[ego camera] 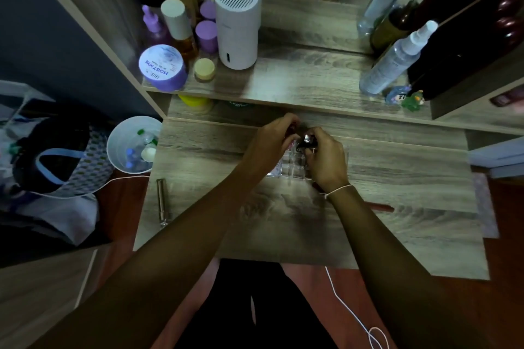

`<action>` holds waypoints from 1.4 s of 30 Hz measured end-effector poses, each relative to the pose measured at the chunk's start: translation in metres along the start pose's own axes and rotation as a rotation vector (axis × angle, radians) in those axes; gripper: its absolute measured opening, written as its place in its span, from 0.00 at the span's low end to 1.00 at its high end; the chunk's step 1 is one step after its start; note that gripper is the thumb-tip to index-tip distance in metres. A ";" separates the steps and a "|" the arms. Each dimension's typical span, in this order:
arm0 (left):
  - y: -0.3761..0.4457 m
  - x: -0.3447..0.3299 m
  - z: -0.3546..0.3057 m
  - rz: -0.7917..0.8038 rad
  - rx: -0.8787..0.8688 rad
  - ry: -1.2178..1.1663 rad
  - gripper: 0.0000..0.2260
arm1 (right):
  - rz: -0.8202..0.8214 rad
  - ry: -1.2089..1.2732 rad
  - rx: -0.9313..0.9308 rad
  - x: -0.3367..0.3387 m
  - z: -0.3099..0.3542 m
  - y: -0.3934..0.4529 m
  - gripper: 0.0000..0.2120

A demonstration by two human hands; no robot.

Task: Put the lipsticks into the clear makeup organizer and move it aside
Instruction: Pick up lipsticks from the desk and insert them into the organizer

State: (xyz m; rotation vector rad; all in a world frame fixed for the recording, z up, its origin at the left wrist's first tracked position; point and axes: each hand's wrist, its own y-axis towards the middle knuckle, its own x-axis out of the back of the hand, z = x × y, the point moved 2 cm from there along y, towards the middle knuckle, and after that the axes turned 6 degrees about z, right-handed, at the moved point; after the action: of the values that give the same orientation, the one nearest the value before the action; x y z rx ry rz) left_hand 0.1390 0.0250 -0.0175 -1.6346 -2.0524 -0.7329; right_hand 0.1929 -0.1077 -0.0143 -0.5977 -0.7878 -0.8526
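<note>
Head view: the clear acrylic makeup organizer was seen on the wood-grain counter, between both hands. The right hand had fingers clamped on a dark, silver-capped lipstick above the compartments. The left hand was curled at the organizer's far edge; its grip could not be told.

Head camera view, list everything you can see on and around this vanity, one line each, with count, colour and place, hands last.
clear makeup organizer: one, clear, desk centre, under the hands
silver tube: one, desk's left edge
red pencil: one, desk, right of the wrist
white cylinder: one, shelf
purple jar: one, shelf's left end
spray bottle: one, clear, shelf right
white bin: one, floor, left
left hand: over organizer
right hand: gripping a small shiny item, identity unclear
</note>
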 end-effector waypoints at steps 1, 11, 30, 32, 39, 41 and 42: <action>0.000 0.000 0.000 0.010 0.005 -0.011 0.13 | 0.004 -0.013 0.000 0.000 0.000 0.001 0.15; -0.001 -0.007 0.005 0.118 0.036 0.045 0.22 | 0.063 -0.110 -0.005 -0.003 -0.003 0.007 0.17; -0.006 -0.008 0.012 0.117 0.044 0.050 0.23 | 0.082 -0.128 -0.033 -0.005 -0.003 0.008 0.19; -0.007 -0.008 0.013 0.121 0.047 0.056 0.24 | 0.080 -0.125 -0.036 -0.004 -0.003 0.008 0.19; -0.009 -0.010 0.010 0.123 0.042 0.070 0.23 | 0.058 -0.125 -0.040 -0.003 -0.002 0.004 0.19; -0.010 -0.010 0.010 0.116 0.049 0.068 0.24 | 0.056 -0.119 -0.033 -0.003 -0.002 0.003 0.19; -0.011 -0.010 0.010 0.114 0.054 0.063 0.24 | 0.055 -0.118 -0.029 -0.003 -0.001 0.002 0.19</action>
State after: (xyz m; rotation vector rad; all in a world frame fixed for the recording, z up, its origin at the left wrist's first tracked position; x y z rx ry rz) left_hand 0.1310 0.0218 -0.0327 -1.6612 -1.9018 -0.6755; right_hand 0.1941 -0.1063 -0.0174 -0.6974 -0.8630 -0.7853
